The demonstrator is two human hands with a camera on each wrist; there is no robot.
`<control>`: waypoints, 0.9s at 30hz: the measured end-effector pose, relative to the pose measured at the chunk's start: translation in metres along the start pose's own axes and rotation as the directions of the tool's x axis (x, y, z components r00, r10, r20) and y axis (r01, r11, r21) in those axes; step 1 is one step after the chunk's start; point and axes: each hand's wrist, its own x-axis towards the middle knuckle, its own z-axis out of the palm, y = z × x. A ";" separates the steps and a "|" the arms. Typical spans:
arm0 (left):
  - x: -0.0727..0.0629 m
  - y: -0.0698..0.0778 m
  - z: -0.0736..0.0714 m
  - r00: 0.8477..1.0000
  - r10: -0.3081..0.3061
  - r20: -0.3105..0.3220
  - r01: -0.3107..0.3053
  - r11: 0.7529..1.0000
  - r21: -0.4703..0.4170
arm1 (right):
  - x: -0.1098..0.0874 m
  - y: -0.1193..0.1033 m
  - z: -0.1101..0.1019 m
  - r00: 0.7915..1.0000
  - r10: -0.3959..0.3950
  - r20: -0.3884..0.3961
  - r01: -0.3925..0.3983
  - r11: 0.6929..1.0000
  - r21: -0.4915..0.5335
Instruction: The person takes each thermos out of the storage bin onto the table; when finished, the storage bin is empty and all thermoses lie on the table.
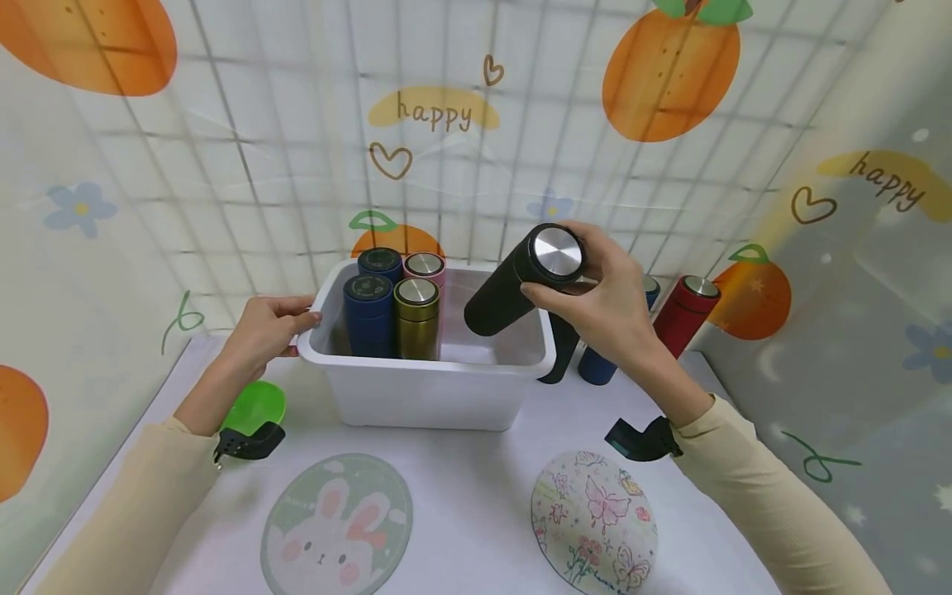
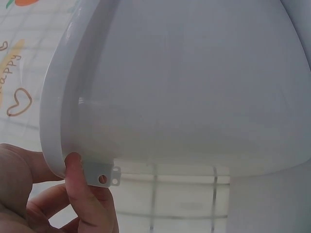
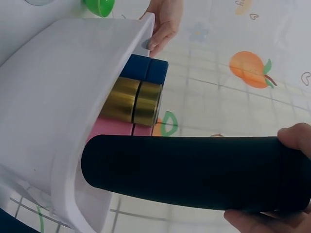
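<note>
My right hand [image 1: 613, 302] grips a black thermos bottle [image 1: 509, 281] by its silver-topped lid end. The bottle is tilted, its base over the right half of a white plastic bin [image 1: 427, 392]. With thumb and fingers my left hand [image 1: 264, 335] holds the bin's left rim; the left wrist view shows that hand [image 2: 82, 199] pinching the edge. Upright in the bin's left half stand two blue bottles [image 1: 369, 322], a gold bottle [image 1: 417, 322] and a pink bottle [image 1: 426, 264]. The right wrist view shows the black bottle [image 3: 194, 170] beside the bin's rim.
Right of the bin stand a red bottle [image 1: 684, 314], a blue bottle [image 1: 597, 366] and another black one [image 1: 559, 347], partly hidden. A green bowl [image 1: 256, 405] sits by my left forearm. In front lie a round rabbit mat [image 1: 338, 529] and a butterfly mat [image 1: 595, 521].
</note>
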 end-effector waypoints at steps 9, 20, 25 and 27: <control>0.001 0.000 0.000 1.000 -0.004 0.003 0.004 1.000 0.009 | -0.003 -0.013 -0.011 0.999 -0.021 -0.024 0.021 1.000 0.002; -0.001 0.002 0.000 1.000 -0.011 0.000 0.011 1.000 0.014 | -0.003 -0.028 -0.023 0.997 -0.063 -0.039 0.063 0.998 -0.004; 0.000 0.002 0.000 1.000 -0.010 0.001 0.010 1.000 0.010 | -0.007 -0.033 -0.030 0.998 -0.054 -0.045 0.053 0.998 -0.020; 0.000 0.002 0.000 1.000 -0.009 0.003 0.009 1.000 0.010 | -0.008 -0.034 -0.033 0.998 -0.053 -0.046 0.052 0.998 -0.031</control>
